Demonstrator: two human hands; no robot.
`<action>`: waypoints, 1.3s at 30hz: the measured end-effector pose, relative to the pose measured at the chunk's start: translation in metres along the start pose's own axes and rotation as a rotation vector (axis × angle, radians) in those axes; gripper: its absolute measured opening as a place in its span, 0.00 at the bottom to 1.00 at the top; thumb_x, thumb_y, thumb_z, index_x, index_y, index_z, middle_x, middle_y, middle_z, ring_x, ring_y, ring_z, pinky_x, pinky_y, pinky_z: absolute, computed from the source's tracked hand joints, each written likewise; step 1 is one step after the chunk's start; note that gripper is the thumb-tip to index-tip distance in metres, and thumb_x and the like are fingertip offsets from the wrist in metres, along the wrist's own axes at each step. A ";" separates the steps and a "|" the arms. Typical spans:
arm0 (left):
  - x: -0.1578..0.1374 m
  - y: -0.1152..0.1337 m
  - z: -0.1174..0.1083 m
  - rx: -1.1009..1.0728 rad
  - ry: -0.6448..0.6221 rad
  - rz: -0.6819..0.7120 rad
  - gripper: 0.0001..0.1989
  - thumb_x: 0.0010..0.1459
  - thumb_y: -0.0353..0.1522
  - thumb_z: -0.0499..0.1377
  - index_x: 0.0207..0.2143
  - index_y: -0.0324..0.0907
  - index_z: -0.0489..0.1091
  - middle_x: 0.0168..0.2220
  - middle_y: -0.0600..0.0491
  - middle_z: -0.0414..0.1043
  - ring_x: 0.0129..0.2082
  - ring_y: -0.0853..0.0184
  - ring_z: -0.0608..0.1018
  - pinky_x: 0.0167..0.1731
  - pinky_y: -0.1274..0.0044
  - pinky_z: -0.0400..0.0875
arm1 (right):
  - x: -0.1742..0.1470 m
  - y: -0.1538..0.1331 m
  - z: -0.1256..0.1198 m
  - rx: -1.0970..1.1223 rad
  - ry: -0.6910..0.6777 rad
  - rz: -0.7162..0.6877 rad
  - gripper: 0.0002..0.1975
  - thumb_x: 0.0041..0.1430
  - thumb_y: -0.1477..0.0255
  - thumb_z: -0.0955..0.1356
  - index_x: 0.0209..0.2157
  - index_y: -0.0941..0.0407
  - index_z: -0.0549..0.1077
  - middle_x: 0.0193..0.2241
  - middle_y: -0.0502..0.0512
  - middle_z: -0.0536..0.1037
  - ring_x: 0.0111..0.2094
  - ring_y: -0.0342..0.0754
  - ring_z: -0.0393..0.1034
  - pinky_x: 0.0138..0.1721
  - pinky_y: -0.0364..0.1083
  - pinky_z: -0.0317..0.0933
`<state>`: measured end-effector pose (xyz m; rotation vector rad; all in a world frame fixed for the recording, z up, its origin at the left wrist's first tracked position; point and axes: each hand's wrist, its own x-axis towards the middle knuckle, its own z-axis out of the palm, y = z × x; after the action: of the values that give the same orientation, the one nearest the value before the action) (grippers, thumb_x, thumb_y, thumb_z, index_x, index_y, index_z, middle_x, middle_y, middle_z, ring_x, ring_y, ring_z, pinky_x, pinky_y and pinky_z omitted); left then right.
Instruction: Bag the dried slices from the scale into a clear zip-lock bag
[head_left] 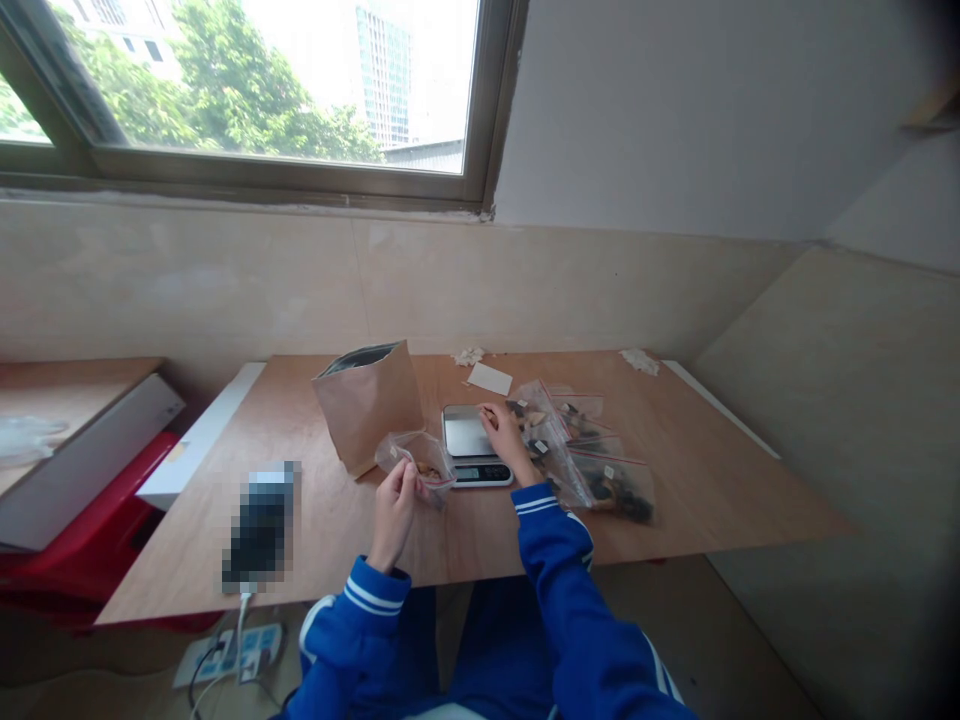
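My left hand [395,507] pinches the edge of a clear zip bag [415,450], which has some brownish pieces inside. Over the steel plate of a digital kitchen scale [461,432], my right hand [504,437] has its fingers closed together. A small brownish bit seems to show at those fingertips, too small to name. The scale's display [480,474] faces me. Just right of my right hand lie several filled zip bags [611,485] with dark and tan dried pieces. Behind the left bag a brown paper bag [371,405] stands upright with its top open.
A white card [490,378] and crumpled white scraps [469,356] lie at the back of the wooden table [712,480]. At the left, a blurred-out dark object [260,530] has a white cable leading down to a power strip [229,655]. A red stool [75,570] stands beyond.
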<state>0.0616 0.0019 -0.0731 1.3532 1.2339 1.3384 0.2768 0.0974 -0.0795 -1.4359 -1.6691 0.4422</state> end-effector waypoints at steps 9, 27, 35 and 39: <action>-0.003 0.002 0.001 0.055 -0.148 0.055 0.20 0.63 0.44 0.49 0.26 0.40 0.66 0.21 0.55 0.68 0.23 0.69 0.70 0.28 0.78 0.63 | -0.011 -0.102 0.010 0.154 -0.707 -0.162 0.11 0.58 0.70 0.66 0.40 0.56 0.77 0.36 0.54 0.80 0.34 0.47 0.72 0.35 0.41 0.62; -0.020 -0.001 -0.005 -0.118 -0.131 -0.005 0.22 0.61 0.48 0.48 0.25 0.40 0.65 0.17 0.55 0.68 0.20 0.68 0.72 0.27 0.76 0.65 | -0.040 -0.118 0.017 0.196 -0.571 -0.097 0.11 0.60 0.73 0.64 0.43 0.54 0.75 0.33 0.51 0.78 0.30 0.44 0.70 0.34 0.42 0.63; -0.023 -0.002 -0.005 -0.172 -0.227 0.019 0.21 0.61 0.46 0.50 0.24 0.40 0.65 0.19 0.55 0.67 0.20 0.70 0.69 0.25 0.77 0.63 | -0.048 -0.107 0.011 -0.075 -0.285 -0.182 0.15 0.59 0.72 0.67 0.48 0.54 0.73 0.46 0.58 0.75 0.49 0.52 0.66 0.53 0.51 0.57; -0.031 -0.002 -0.002 -0.147 -0.262 0.048 0.22 0.62 0.44 0.49 0.23 0.39 0.65 0.20 0.54 0.67 0.22 0.69 0.69 0.27 0.77 0.64 | -0.041 -0.098 0.024 0.005 -0.356 -0.108 0.09 0.61 0.70 0.65 0.37 0.54 0.78 0.36 0.54 0.80 0.39 0.50 0.73 0.41 0.45 0.62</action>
<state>0.0613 -0.0280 -0.0803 1.4089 0.9154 1.2147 0.1960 0.0392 -0.0361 -1.3103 -2.0137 0.6708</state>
